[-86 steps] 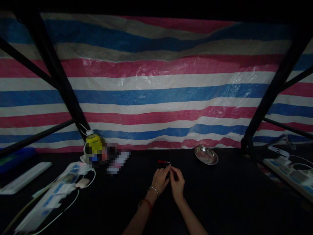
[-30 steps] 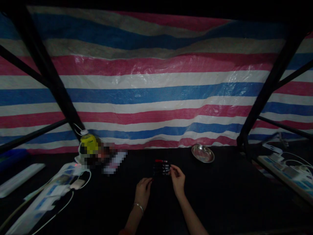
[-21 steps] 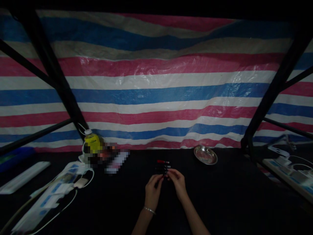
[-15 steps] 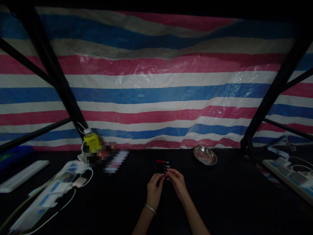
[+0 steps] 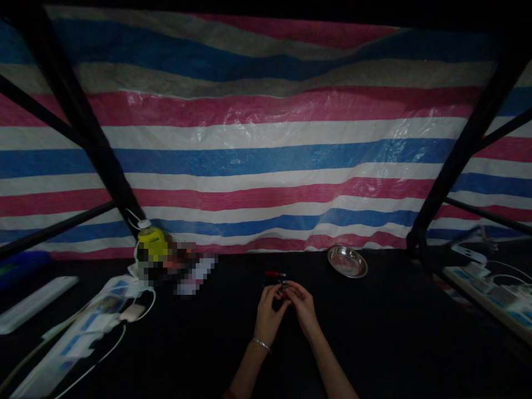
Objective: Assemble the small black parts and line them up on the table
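The left hand (image 5: 267,317) and right hand (image 5: 304,307) pinch a small reddish thing (image 5: 285,295) together, probably for steadiness; a red stick (image 5: 273,274) lies just beyond, apparently for easy reach.

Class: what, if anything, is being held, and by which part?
Apparently something small and reddish, between left grip and right grip; which part cannot be told.
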A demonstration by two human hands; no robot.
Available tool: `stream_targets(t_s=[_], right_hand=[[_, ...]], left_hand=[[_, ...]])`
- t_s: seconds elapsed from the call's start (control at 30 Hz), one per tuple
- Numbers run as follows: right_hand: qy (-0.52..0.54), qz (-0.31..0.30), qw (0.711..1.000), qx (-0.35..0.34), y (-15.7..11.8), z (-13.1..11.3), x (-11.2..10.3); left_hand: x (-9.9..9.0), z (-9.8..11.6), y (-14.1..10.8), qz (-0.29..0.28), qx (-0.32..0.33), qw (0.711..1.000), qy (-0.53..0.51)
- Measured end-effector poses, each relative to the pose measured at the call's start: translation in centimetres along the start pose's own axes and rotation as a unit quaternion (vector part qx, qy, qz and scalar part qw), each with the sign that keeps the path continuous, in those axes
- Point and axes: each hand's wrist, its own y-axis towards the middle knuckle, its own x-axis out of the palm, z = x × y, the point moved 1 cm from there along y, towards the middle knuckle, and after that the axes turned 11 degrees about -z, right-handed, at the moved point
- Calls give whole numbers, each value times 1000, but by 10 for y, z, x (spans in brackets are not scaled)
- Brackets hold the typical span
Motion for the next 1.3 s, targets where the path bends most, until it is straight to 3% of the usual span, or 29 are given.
stream_targets(t_s=[0.13, 0.27, 0.43, 0.7, 0.93, 1.1, 1.3], right_hand=[[-66, 136, 986, -63, 17, 9, -19], [-149, 162, 972, -82, 32, 15, -35], [-291, 83, 947, -110, 50, 11, -40], [-324, -48, 940, -92, 71, 5, -39], [-292, -106, 949, -46, 90, -11, -31], [-339, -164, 923, -75, 97, -32, -6], [-421, -196, 879, -111, 96, -46, 32]], left_hand=[[-10, -19, 16, 44, -57, 995, 65], [-21, -54, 35, 43, -163, 981, 93], [-22, -79, 49, -23, -206, 976, 68], [-20, -75, 49, -48, -213, 975, 44], [-19, -90, 47, 15, -143, 984, -104], [-16, -99, 46, 88, -181, 952, -231], [-20, -102, 41, 147, -180, 945, -232]])
